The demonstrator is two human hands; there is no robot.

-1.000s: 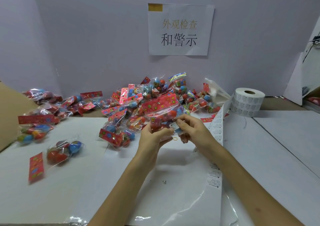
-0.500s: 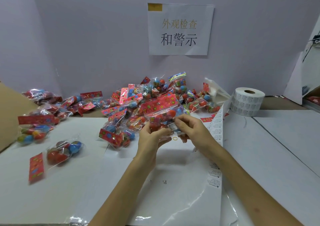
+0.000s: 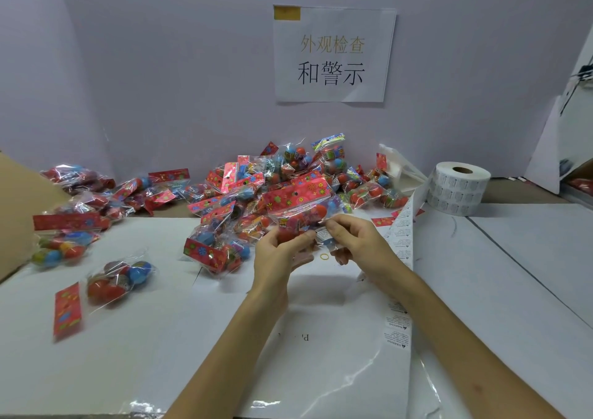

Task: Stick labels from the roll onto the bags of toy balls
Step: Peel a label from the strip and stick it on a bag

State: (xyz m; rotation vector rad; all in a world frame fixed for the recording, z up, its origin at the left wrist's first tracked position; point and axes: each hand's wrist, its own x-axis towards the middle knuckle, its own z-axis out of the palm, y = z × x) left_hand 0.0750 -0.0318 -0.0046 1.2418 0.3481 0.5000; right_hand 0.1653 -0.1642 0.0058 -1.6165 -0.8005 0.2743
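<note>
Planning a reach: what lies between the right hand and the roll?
Head view: the label strip off the roll and a red card lie beyond the right hand.

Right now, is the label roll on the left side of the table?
No, the label roll stands at the far right of the table, right of the pile of bags.

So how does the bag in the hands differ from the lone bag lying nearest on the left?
The held bag is lifted off the table in the left hand; the near-left bag lies flat, untouched. The right hand pinches a white label at the held bag; none shows on the near-left bag. Both are clear bags of coloured balls with red headers.
</note>
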